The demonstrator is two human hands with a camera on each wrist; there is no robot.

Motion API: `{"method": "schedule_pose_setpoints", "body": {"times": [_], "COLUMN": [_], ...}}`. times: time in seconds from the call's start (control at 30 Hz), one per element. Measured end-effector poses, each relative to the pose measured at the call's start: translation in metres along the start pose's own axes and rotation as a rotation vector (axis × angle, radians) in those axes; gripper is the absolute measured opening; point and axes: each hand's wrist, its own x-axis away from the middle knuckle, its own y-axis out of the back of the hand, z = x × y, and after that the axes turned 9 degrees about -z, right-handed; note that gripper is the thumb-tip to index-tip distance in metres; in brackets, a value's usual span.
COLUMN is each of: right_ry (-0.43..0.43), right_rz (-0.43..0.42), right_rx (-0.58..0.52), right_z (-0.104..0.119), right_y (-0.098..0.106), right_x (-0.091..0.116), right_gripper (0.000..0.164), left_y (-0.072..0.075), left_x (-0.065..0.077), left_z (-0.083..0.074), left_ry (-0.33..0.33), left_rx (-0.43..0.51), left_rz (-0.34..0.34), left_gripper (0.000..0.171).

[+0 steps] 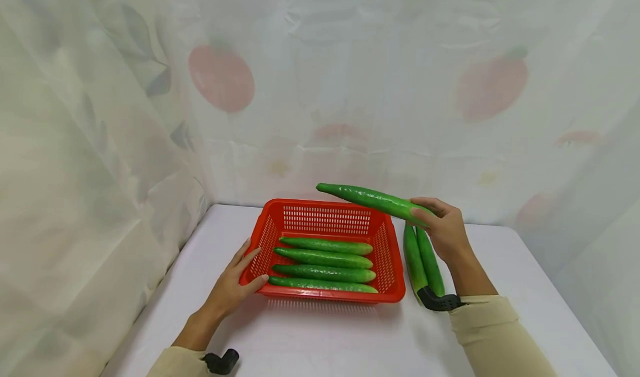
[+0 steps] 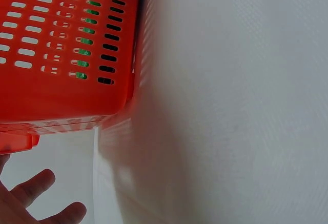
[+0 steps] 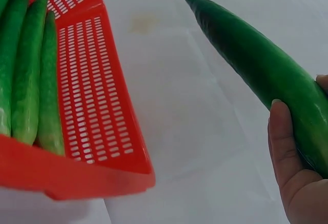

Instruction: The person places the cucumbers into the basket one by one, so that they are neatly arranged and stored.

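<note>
My right hand [image 1: 445, 227] grips a long green cucumber [image 1: 372, 198] by its paler end, holding it raised over the right rear corner of a red plastic basket [image 1: 332, 296]. In the right wrist view the thumb lies along the side of this cucumber [image 3: 256, 55], whose darker narrow end points away. Several more cucumbers [image 1: 324, 258] lie side by side inside the basket, stems to the left. My left hand [image 1: 232, 282] rests at the basket's left rim with fingers spread and fairly straight. In the left wrist view its fingers [image 2: 35, 187] show beside the slotted basket wall [image 2: 61, 98].
Two cucumbers [image 1: 419, 260] lie on the white table [image 1: 310, 343] just right of the basket, partly behind the right wrist. Pale printed sheeting [image 1: 350, 88] hangs behind the table and along both sides. Black wrist mounts [image 1: 440, 300] stick out from the sleeves.
</note>
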Motion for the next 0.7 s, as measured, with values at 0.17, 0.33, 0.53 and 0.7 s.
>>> {"method": "schedule_pose_setpoints", "body": {"times": [0.17,0.33,0.53,0.7], "right_ry": [-0.016,-0.045,-0.095,-0.102], "right_rz": [0.020,0.043,0.077,0.088], "right_rx": [0.018,0.030,0.039,0.022], "right_z": [-0.008,-0.017,-0.024,-0.038], "right_y": [-0.013,-0.024,-0.038,-0.048], "right_x": [-0.006,-0.011,-0.016,-0.022], "right_gripper": [0.033,0.036,0.038,0.039], "left_y": [0.000,0.000,-0.001,0.000], "left_x": [0.000,0.000,0.000,0.000], "left_z": [-0.001,-0.001,0.000,0.000], "left_ry": [0.002,0.000,-0.006,-0.004], "left_rx": [0.001,0.007,0.003,0.004], "left_rz": [0.002,0.000,-0.006,-0.008], "left_gripper": [0.070,0.070,0.069,0.069]}}
